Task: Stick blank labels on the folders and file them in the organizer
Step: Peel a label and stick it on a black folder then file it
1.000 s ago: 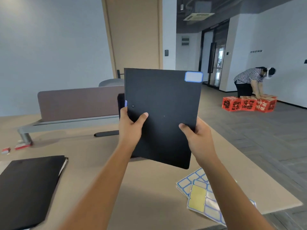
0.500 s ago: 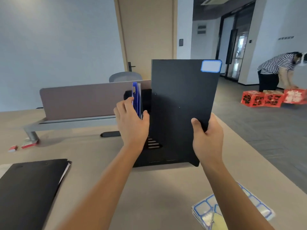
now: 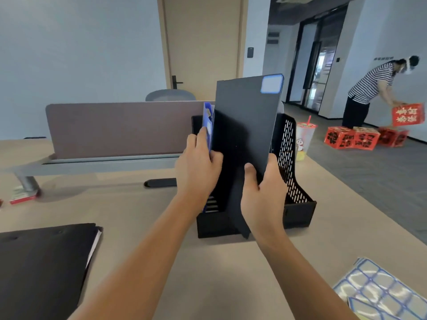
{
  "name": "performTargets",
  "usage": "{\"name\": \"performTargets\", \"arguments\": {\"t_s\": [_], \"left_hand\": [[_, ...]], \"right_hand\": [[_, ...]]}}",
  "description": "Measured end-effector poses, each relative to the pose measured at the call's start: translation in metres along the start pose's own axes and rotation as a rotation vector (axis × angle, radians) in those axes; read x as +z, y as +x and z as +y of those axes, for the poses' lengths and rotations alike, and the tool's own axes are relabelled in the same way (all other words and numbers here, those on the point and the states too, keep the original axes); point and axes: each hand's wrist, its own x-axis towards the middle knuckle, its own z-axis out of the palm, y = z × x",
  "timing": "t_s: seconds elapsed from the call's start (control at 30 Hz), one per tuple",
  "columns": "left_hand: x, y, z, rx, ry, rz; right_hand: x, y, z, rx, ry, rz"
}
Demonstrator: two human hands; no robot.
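Lying nearest on the table (image 3: 231, 269) are the label sheets (image 3: 381, 294), in reach for sticking, and one black folder (image 3: 39, 269) not yet filed. Beyond them, the right hand (image 3: 263, 192) grips a labelled folder (image 3: 245, 135) by its lower edge, standing it upright, seemingly to slide into the organizer (image 3: 293, 181). The left hand (image 3: 198, 172) holds one blue folder (image 3: 208, 125) aside, probably making room. That counts three folders and one organizer.

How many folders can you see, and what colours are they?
Black folders: 2, one going into the organizer, one flat on the table.
Blue folders: 1, standing in the organizer.
Total: 3 folders.
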Motion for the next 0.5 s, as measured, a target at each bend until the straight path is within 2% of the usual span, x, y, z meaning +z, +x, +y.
{"name": "performTargets", "arguments": {"t_s": [0.17,0.5], "left_hand": [[-0.013,0.001,-0.034,-0.094,-0.032,0.018],[-0.01,0.0,-0.042,-0.015,-0.132,-0.001]], "right_hand": [[0.022,-0.001,0.0,-0.035,0.018,-0.029],[0.075,0.017,0.012,-0.064,0.087,-0.034]]}}
